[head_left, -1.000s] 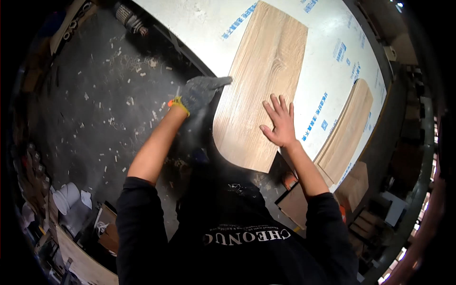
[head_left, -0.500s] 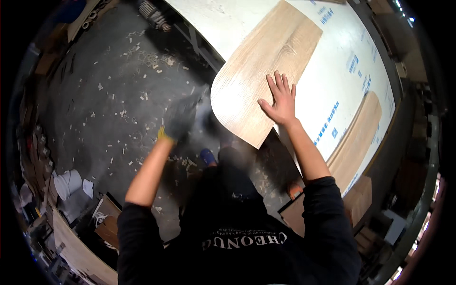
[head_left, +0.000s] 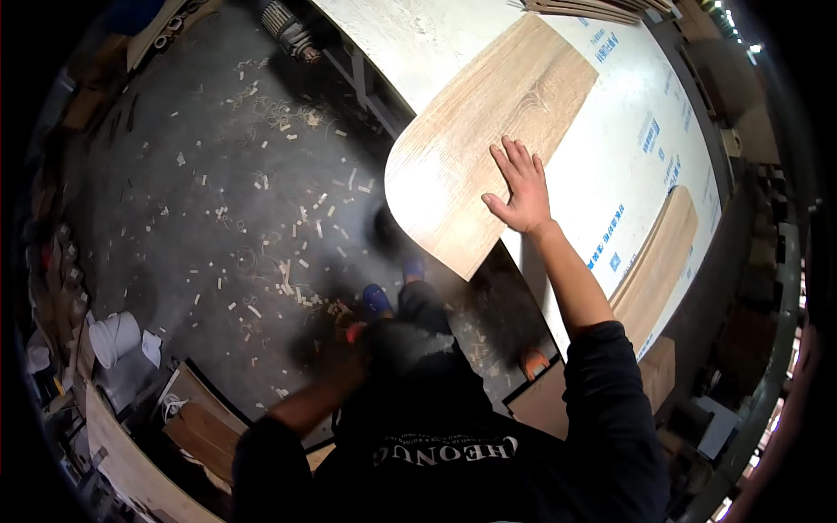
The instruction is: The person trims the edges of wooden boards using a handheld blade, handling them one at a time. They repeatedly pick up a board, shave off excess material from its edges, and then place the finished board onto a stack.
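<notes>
Your right hand (head_left: 523,187) lies flat, fingers spread, on the wood panel (head_left: 488,139), which overhangs the white table (head_left: 610,139). Your left hand (head_left: 336,353), gloved and blurred, hangs low by your body; its grip I cannot tell.

Pale wood grain on white, dark floor below

I see a light oak-grained board (head_left: 488,148) on a white table sheet (head_left: 610,157) with blue print, a second tan board (head_left: 658,261), a dark grey floor (head_left: 200,200) flecked with pale chips, and a white bucket (head_left: 115,337).
</notes>
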Demonstrator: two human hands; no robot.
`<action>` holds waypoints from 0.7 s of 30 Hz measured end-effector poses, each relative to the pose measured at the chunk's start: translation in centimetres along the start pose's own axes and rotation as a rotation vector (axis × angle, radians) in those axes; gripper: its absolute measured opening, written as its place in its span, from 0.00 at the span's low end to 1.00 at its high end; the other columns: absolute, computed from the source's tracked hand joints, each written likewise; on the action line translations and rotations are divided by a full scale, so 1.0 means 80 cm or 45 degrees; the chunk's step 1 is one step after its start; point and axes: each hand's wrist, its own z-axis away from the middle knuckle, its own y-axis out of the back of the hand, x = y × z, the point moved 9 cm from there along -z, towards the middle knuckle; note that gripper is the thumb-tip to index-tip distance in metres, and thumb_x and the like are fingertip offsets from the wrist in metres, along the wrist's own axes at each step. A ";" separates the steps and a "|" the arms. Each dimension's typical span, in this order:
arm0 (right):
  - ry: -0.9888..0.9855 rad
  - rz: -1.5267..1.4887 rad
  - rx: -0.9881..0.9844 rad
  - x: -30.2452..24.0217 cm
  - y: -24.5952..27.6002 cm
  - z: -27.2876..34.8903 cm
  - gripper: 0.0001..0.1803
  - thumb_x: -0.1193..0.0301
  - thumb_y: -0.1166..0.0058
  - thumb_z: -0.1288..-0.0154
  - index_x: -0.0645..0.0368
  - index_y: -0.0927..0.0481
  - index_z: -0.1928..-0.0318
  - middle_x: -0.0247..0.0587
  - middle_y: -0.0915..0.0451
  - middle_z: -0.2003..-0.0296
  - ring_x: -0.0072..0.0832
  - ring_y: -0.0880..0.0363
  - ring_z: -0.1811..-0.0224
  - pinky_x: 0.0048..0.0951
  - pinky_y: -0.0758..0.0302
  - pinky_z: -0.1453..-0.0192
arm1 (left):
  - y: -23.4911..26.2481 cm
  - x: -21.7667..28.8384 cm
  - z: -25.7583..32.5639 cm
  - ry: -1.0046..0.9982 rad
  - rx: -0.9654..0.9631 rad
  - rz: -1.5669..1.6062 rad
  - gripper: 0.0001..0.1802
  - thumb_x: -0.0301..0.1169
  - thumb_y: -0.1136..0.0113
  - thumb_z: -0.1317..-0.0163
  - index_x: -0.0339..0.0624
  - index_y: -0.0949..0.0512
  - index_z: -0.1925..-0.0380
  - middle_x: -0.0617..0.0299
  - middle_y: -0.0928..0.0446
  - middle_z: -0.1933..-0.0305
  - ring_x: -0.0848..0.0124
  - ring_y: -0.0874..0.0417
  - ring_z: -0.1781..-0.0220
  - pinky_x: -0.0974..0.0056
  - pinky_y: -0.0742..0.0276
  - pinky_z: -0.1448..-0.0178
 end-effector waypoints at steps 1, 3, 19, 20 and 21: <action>-0.024 0.002 0.032 0.003 0.000 -0.005 0.46 0.44 0.45 0.48 0.48 0.37 0.29 0.48 0.43 0.27 0.50 0.49 0.24 0.59 0.54 0.26 | 0.028 0.017 0.009 -0.020 0.001 0.030 0.21 0.36 0.53 0.31 0.38 0.31 0.41 0.55 0.26 0.47 0.66 0.24 0.51 0.61 0.29 0.49; -0.009 0.008 0.131 0.000 0.009 -0.030 0.45 0.45 0.44 0.49 0.48 0.35 0.30 0.48 0.42 0.28 0.49 0.48 0.25 0.58 0.54 0.26 | 0.119 0.040 -0.003 -0.079 0.121 0.001 0.27 0.37 0.51 0.33 0.40 0.35 0.35 0.54 0.30 0.38 0.65 0.28 0.40 0.60 0.33 0.37; -0.012 0.003 0.189 -0.025 0.010 -0.043 0.41 0.49 0.44 0.48 0.45 0.34 0.31 0.44 0.42 0.28 0.44 0.49 0.24 0.52 0.55 0.23 | 0.153 0.014 -0.154 0.282 0.047 -0.370 0.20 0.34 0.45 0.40 0.32 0.24 0.50 0.47 0.21 0.60 0.52 0.20 0.59 0.58 0.25 0.47; -0.012 -0.017 0.195 -0.034 0.010 -0.050 0.42 0.49 0.44 0.48 0.45 0.34 0.31 0.44 0.42 0.28 0.43 0.49 0.24 0.51 0.56 0.23 | 0.131 0.068 -0.106 0.023 0.541 -0.317 0.20 0.37 0.44 0.41 0.32 0.23 0.55 0.47 0.22 0.62 0.53 0.20 0.64 0.54 0.25 0.52; -0.012 -0.039 0.190 -0.035 0.007 -0.050 0.42 0.49 0.43 0.49 0.46 0.33 0.32 0.45 0.42 0.28 0.45 0.48 0.25 0.53 0.54 0.24 | 0.087 0.122 -0.088 0.032 0.534 -0.215 0.20 0.36 0.46 0.40 0.32 0.24 0.54 0.48 0.22 0.61 0.54 0.20 0.63 0.55 0.24 0.53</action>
